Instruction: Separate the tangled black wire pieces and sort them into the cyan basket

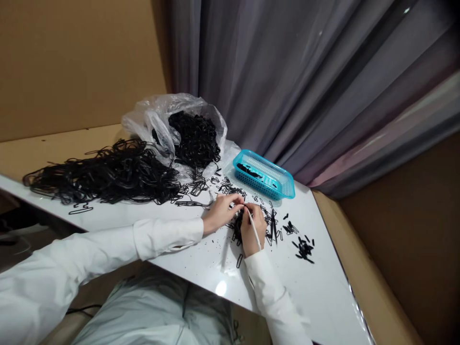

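Note:
My right hand [253, 229] is closed round a thin white stick-like tool [256, 230], which slants across the palm up to the fingertips. Thumb and index finger of my left hand [223, 212] are pinched together and meet the right fingertips. Whatever small piece sits between them is too small to make out. Under and around both hands lie many small black loops [237, 229], scattered over the white table [201, 261]. Just right of my right hand is a slim, dark, pointed tool [273, 226], perhaps tweezers.
A blue plastic basket [283, 184] holding some black pieces stands behind the hands. Further left are a clear plastic bag [143, 112] full of black loops and a heap of long black loops [115, 175]. A small black pile [304, 249] lies right. Grey curtains [251, 72] hang behind.

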A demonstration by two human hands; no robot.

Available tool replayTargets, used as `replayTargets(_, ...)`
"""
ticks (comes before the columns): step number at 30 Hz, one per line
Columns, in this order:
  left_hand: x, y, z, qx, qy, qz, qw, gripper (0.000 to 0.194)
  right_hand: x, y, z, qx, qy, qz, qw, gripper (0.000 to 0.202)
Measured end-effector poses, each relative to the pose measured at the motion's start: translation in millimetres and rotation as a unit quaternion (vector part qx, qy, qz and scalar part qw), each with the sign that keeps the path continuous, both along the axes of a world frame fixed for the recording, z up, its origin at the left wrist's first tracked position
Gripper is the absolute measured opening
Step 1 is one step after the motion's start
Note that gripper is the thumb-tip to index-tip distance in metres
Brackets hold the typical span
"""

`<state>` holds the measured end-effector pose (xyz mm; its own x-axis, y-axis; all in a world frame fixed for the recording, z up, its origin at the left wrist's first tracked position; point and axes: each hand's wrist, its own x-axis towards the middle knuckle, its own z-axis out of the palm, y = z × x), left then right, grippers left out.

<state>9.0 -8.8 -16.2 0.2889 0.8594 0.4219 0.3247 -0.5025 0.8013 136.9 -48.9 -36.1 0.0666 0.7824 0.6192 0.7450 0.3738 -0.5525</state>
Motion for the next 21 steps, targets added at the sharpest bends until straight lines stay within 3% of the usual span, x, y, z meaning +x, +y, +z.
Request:
replayTargets(4, 1.6, -7.6, 1.6, 0.010, 0.008, -0.008, 1.000, 0.012, 4.6, 6.2, -4.7, -0.028, 0.029, -0.013, 0.999, 0.029)
replayTargets(8, 4.2, -24.2, 11.5, 0.034, 0.008, -0.087, 0.996, 0.006, 29.8, 15.1, -1.8, -0.048, 0.088, -0.045, 0.994, 0.031)
replayTargets(10, 4.2, -25.5, 15.9, 0.033, -0.008, -0.089, 0.995, 0.007, 41.4, 17.1, 1.8, -0.049, 0.120, -0.050, 0.990, 0.031)
replayTargets(14, 1.1, -10.7, 14.8, -0.005, -0.060, -0.048, 0.997, 0.009, 42.7, 16.0, 7.3, -0.068, 0.175, 0.014, 0.982, 0.030)
replayTargets(21, 0.3, 1.9, 1.5, -0.064, -0.111, -0.046, 0.991, 0.012, 27.5, 6.2, 19.6, -0.085, 0.231, 0.139, 0.959, 0.028)
